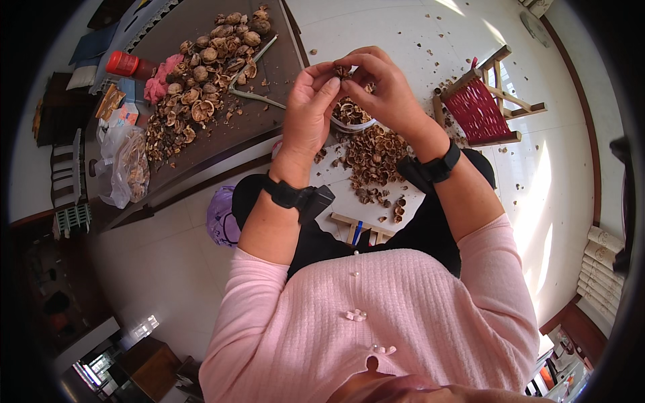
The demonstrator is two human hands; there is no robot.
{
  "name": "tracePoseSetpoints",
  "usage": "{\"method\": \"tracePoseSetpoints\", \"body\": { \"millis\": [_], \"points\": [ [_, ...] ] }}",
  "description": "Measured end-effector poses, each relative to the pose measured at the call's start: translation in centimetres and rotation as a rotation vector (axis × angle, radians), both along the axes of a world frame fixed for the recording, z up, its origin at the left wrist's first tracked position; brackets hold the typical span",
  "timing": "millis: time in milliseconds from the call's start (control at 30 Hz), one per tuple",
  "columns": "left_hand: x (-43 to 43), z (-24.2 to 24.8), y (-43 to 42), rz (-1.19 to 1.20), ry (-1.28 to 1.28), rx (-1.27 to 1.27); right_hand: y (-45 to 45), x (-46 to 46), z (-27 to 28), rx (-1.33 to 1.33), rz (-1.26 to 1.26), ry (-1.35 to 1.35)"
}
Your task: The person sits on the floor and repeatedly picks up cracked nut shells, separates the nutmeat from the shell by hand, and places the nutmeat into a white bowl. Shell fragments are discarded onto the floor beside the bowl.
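Observation:
Between the fingertips of both hands I hold a small dark walnut piece (342, 72). My left hand (313, 95) pinches it from the left, with the thumb in front. My right hand (380, 80) grips its other side with thumb and forefinger. Below the hands stands a white tub (352, 126) holding walnut shells, partly hidden by my right hand. A heap of broken walnut shells (375, 156) lies on the floor just nearer to me. To the left, whole and cracked walnuts (211, 50) are piled on a dark table (242, 118).
A bent metal rod (252, 95) lies beside the walnut pile. Further left are a red-lidded jar (122, 64), a pink cloth (162, 78) and a clear plastic bag (123, 166). A folding stool (476, 108) with a red woven seat stands right. A purple bag (219, 216) sits by my knee.

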State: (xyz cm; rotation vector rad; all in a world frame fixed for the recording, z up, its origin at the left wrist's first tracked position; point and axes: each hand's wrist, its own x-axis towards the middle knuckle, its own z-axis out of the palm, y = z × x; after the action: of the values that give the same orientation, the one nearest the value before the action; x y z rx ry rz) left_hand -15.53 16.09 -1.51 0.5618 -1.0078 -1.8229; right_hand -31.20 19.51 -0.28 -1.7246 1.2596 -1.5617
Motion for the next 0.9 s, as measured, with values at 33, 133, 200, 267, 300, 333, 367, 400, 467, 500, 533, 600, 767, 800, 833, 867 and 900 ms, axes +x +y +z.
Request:
{"method": "tracePoseSetpoints", "body": {
  "millis": [33,133,200,267,300,333,367,400,467,500,533,600,767,800,833,867,900],
  "points": [
    [0.0,0.0,0.0,-0.002,-0.004,-0.010,0.0,0.1,-0.1,0.003,-0.010,0.012],
    [0.0,-0.1,-0.1,0.000,-0.022,-0.030,-0.1,0.1,-0.2,-0.019,-0.014,0.039],
    [0.0,-0.1,-0.1,0.012,-0.042,-0.034,-0.1,0.1,-0.2,-0.027,-0.014,0.049],
    [0.0,-0.2,-0.1,0.012,-0.050,-0.029,0.1,0.1,-0.1,-0.017,-0.018,0.056],
    [0.0,-0.2,-0.1,0.011,-0.054,-0.021,0.1,0.2,-0.1,-0.008,-0.025,0.065],
    [0.0,-0.2,-0.1,0.013,-0.061,-0.024,0.2,0.2,-0.1,-0.002,-0.031,0.073],
    [0.0,-0.2,0.0,0.013,-0.069,-0.020,0.2,0.3,0.0,0.005,-0.037,0.082],
    [-0.1,-0.3,0.1,0.015,-0.069,-0.009,0.2,0.4,0.0,-0.005,-0.049,0.099],
    [-0.1,-0.5,0.1,0.017,-0.083,-0.006,0.3,0.4,0.1,-0.013,-0.073,0.134],
    [-0.2,-0.6,0.2,0.015,-0.062,-0.015,0.4,0.4,0.1,-0.024,-0.075,0.168],
    [-0.3,-0.7,0.2,0.032,-0.095,0.007,0.4,0.4,0.1,-0.022,-0.077,0.202],
    [-0.4,-1.1,0.2,0.057,-0.112,0.023,0.6,0.5,0.1,-0.035,-0.079,0.271],
    [-0.2,-1.7,0.2,0.052,-0.172,0.073,0.6,1.1,-0.3,-0.035,-0.081,0.395],
    [-0.2,-1.7,0.3,0.051,-0.184,0.080,0.5,1.1,-0.5,-0.008,-0.086,0.398],
    [-0.1,-1.7,0.3,0.050,-0.201,0.070,0.4,1.1,-0.6,0.018,-0.092,0.402],
    [-0.2,-1.7,0.4,0.052,-0.203,0.067,0.4,1.1,-0.7,0.044,-0.098,0.406],
    [-0.2,-1.6,0.4,0.047,-0.187,0.067,0.3,1.0,-0.9,0.037,-0.101,0.345]
  ]
}}
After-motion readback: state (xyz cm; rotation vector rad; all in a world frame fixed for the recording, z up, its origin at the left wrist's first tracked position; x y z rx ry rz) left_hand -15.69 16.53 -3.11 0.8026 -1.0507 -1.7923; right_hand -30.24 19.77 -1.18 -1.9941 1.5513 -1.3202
